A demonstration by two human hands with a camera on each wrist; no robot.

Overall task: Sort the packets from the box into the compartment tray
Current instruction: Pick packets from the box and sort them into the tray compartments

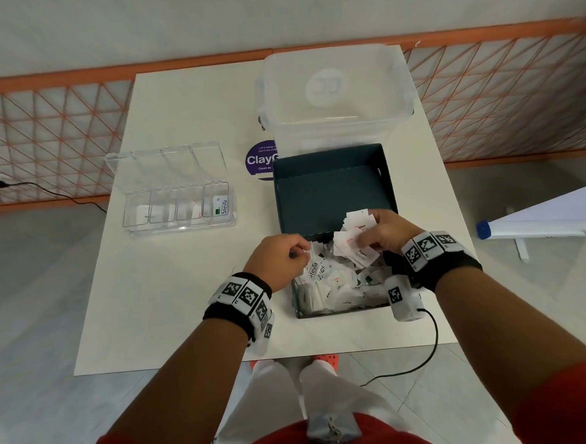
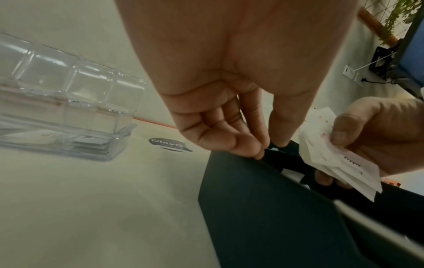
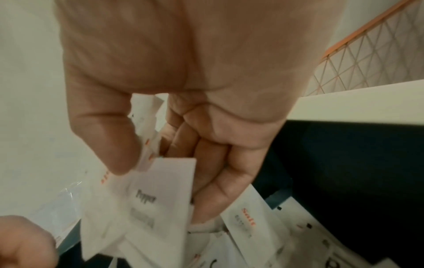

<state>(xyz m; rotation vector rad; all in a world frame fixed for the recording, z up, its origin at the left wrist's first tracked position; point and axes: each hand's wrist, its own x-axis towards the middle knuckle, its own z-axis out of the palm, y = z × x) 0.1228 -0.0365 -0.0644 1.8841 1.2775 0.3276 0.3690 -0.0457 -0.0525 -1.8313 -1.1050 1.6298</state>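
A dark teal box point(image 1: 330, 194) stands mid-table, its near half heaped with loose white packets point(image 1: 333, 287). My right hand point(image 1: 365, 239) is over the box and grips a fanned bundle of packets point(image 1: 352, 243), thumb on top; "Pepper" reads on one point(image 3: 146, 199), and a "Salt" packet point(image 3: 250, 217) lies below. My left hand point(image 1: 301, 253) hovers at the box's left rim point(image 2: 263, 181), fingers curled toward the thumb; no packet shows between them in the wrist view. The clear compartment tray point(image 1: 182, 227) sits to the left, a Stevia packet point(image 1: 222, 206) in its right cell.
A clear lidded storage tub point(image 1: 333, 87) stands right behind the box. A purple round sticker point(image 1: 261, 159) lies on the white table between tray and box. A black cable point(image 1: 433, 343) trails off the table's near right edge. A white board leans at far right point(image 1: 544, 219).
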